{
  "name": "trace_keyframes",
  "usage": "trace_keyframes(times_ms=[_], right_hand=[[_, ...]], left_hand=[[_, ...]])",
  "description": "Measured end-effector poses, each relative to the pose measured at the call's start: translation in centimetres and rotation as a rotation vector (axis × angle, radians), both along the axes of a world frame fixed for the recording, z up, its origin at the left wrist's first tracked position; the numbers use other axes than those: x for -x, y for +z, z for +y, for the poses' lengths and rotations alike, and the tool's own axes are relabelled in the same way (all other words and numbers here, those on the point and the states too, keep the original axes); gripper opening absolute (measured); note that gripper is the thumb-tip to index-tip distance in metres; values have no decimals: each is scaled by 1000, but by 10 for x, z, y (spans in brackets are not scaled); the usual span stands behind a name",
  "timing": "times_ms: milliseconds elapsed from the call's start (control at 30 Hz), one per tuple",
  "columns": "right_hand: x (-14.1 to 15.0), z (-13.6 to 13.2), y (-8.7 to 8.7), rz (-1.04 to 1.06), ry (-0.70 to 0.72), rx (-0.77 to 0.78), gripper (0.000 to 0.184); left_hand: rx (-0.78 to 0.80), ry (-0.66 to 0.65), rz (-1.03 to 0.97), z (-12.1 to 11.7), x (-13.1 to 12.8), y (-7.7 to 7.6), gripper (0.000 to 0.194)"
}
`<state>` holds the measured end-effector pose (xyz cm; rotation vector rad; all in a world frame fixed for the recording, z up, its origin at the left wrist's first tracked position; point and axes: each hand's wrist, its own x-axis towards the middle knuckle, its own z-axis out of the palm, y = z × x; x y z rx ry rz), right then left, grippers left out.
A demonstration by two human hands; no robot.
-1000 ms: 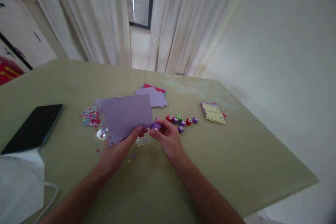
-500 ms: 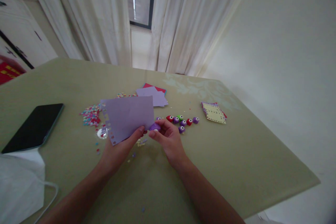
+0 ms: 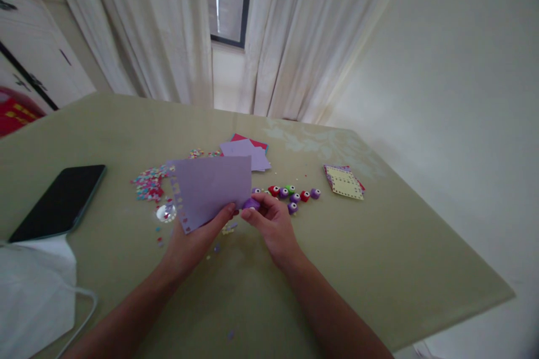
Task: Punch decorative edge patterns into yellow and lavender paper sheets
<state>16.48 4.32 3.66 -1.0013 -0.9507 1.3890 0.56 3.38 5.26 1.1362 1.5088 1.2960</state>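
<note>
A sheet of purple paper (image 3: 214,188), with small shapes punched along its left edge, is pinched in my left hand (image 3: 197,238). My right hand (image 3: 273,224) grips a small purple craft punch (image 3: 251,203) at the paper's lower right corner. How far the paper sits inside the punch cannot be made out. Just beyond my right hand lie several more small punches (image 3: 295,197) in purple, red and green. Behind the paper, more purple sheets (image 3: 242,148) rest with a red one (image 3: 256,141).
Colourful paper confetti (image 3: 149,184) is heaped to the left, beside a small clear round piece (image 3: 166,213). A black tablet (image 3: 59,202) and a white face mask (image 3: 37,291) lie at the far left. Punched cards (image 3: 344,182), yellow on top, are stacked to the right.
The view has shifted slightly. Both hands keep hold of the paper and the punch, and the punch looks slightly turned between my right fingers.
</note>
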Motion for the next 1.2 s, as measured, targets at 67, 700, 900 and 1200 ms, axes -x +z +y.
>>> trace_keyframes(times_ms=[67,700,900,1200], right_hand=[[0,0,-1,-1,3,-4,37],[3,-3,1,7,-15,10,38],[-2,-1,1,47,50,49,40],[-22,10,10,222,-118,16,28]], left_hand=[[-2,-9,-1,0,0,1,35],[10,-4,29,0,-1,-7,37],[62,55,-14,-1,1,2,31],[74,-157,-110,8,6,-6,30]])
